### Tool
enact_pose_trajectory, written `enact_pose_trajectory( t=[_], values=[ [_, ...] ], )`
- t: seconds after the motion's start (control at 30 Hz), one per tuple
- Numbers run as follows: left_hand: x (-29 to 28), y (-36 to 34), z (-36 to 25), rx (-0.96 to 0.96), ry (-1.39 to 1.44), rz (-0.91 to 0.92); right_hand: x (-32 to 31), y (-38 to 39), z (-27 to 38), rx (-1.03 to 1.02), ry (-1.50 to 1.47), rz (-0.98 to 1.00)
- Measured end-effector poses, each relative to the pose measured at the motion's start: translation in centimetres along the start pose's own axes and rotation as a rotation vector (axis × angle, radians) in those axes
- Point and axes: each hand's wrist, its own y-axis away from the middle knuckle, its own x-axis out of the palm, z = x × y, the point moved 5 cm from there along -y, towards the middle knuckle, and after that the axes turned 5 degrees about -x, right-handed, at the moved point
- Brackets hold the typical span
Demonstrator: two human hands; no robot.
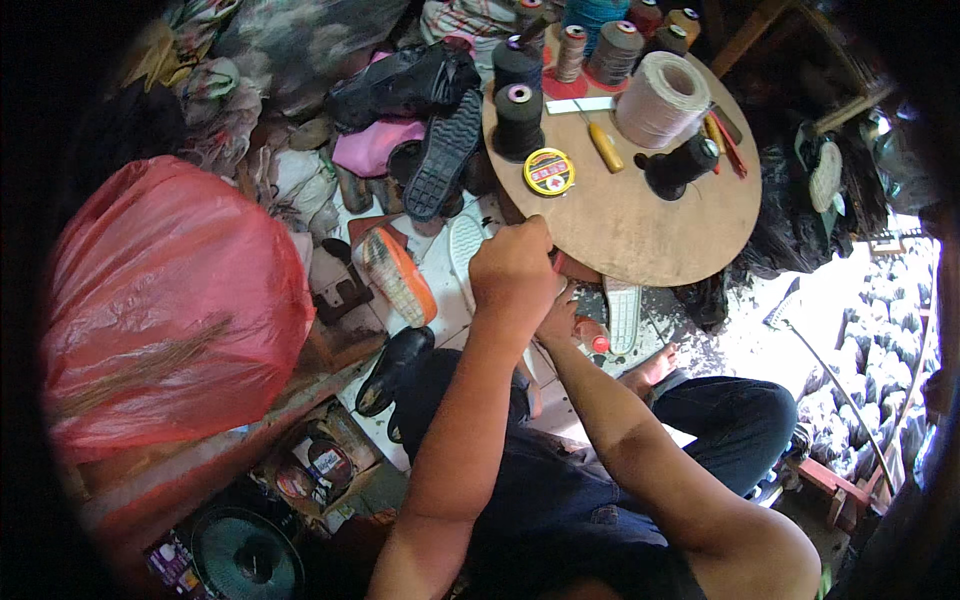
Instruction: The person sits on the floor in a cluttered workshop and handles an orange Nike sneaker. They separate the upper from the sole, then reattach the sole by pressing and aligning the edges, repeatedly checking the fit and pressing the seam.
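Note:
My left hand [510,262] is closed in a fist at the near-left edge of the round wooden table [640,235]. A bit of red shows beside its fingers, but what it grips is hidden. Just below and to the right, my right hand [558,318] is also closed, its fingers partly covered by the left one. What lies in it is too small to name. Beside the right hand is a clear bottle with a red cap [598,342]. A white shoe sole [623,318] lies under the table's edge, and another pale sole [466,250] is left of my left hand.
The tabletop holds thread spools [518,125], a large pale cone of twine [662,100], a round yellow tin [549,172] and a yellow-handled awl [605,147]. Leftward lie an orange-edged sole [398,275], a black shoe [440,160] and a big red plastic bag [180,300].

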Motion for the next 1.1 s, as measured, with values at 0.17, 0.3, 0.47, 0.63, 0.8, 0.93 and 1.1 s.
enact_pose_trajectory(
  t=[0.17,0.3,0.47,0.63,0.8,0.93,1.1],
  values=[
    [-1.8,0.7,-0.4,0.012,0.023,-0.069,4.4,-2.7,-3.5,0.273,-0.561,0.128],
    [-2.4,0.6,0.0,-0.053,0.014,-0.078,4.7,-2.9,-3.1,0.209,-0.503,-0.056],
    [-2.6,0.6,-0.2,0.018,-0.005,-0.137,2.8,-2.0,-0.5,0.161,-0.505,-0.072],
    [-2.6,0.1,0.3,-0.004,0.003,-0.122,0.8,0.5,0.5,0.241,-0.447,0.008],
    [-2.8,-0.1,1.7,-0.037,-0.08,-0.066,-4.8,6.9,0.5,0.079,-0.58,0.185],
    [-3.2,0.0,3.9,-0.119,0.016,-0.097,-14.7,12.6,1.5,-0.168,-0.606,0.228],
    [-3.5,1.3,4.0,-0.113,0.421,-0.066,-26.6,19.4,4.5,-0.5,-0.604,0.108]
  ],
)
